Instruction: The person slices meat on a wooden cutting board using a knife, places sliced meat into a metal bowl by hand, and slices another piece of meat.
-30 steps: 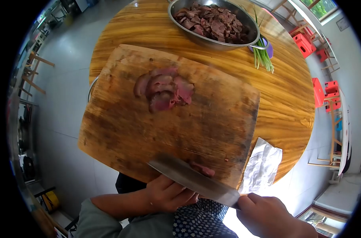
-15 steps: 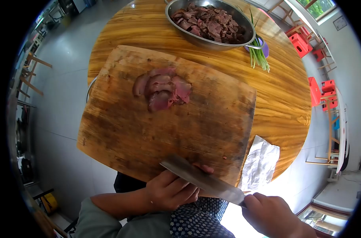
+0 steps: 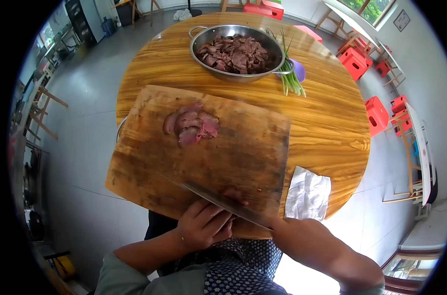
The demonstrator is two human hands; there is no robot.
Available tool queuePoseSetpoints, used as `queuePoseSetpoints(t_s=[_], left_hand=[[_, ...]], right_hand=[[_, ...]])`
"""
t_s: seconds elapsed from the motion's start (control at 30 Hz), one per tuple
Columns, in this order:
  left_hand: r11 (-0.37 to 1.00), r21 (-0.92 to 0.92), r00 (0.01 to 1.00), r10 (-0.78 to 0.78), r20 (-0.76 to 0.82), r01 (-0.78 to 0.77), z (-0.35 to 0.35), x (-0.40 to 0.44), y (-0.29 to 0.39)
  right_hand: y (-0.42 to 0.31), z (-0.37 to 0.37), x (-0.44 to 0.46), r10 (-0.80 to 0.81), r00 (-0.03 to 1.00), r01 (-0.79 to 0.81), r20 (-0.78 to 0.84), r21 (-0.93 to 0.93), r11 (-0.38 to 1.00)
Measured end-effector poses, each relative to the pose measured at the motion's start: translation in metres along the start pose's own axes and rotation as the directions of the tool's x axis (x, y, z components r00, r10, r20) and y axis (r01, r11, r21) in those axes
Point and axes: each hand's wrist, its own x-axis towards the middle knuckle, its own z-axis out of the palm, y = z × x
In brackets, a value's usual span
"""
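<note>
My right hand [image 3: 302,241] grips the handle of a kitchen knife [image 3: 218,200], its broad blade slanting across the near edge of a worn wooden cutting board [image 3: 223,162]. Against the near side of the blade, my left hand [image 3: 204,226] has its fingers curled over a piece of meat, mostly hidden by fingers and blade. A small slice of meat [image 3: 236,194] lies just beyond the blade. Farther up the board is a loose cluster of overlapping pinkish-brown meat slices [image 3: 189,125], with no hand touching it.
Behind the board, a two-handled steel pan [image 3: 238,76] holds a heap of sliced dark meat. Green onions [image 3: 293,86] and a purple object [image 3: 298,71] are beside it. A crumpled white cloth [image 3: 308,194] lies right of the board on the round wooden table [image 3: 326,123]. Red stools [image 3: 376,115] stand beyond.
The view has tilted up, showing more of the room. The knife has turned edge-down from showing its broad face, and my right hand has come closer to the board. The slice cluster looks unchanged.
</note>
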Motion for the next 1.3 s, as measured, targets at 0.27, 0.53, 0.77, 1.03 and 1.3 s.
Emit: queuePoseSetpoints(t_s=[0.27,0.53,0.77,1.03,1.3], left_hand=[[1.0,0.001,1.0,0.018,-0.02,-0.018,0.006,-0.004,-0.002],[1.0,-0.013,0.998,0.016,-0.065,-0.017,-0.003,0.002,0.0],[0.999,-0.022,0.994,0.024,-0.11,-0.026,0.001,-0.002,-0.004],[1.0,-0.003,0.997,0.002,-0.081,-0.002,0.001,-0.002,-0.003],[0.999,0.048,0.999,0.021,0.039,-0.023,0.0,-0.013,-0.004]], right_hand=[[-0.003,0.002,-0.001,0.092,0.993,-0.084,0.077,-0.096,0.992],[0.005,-0.01,0.073,-0.174,0.946,0.193,-0.274,0.043,0.98],[0.006,-0.027,0.025,0.077,0.956,0.014,-0.282,0.308,0.951],[-0.019,0.001,-0.031,0.082,0.949,-0.076,-0.304,0.031,0.997],[-0.018,0.016,-0.039,0.096,0.972,-0.085,-0.213,0.06,0.995]])
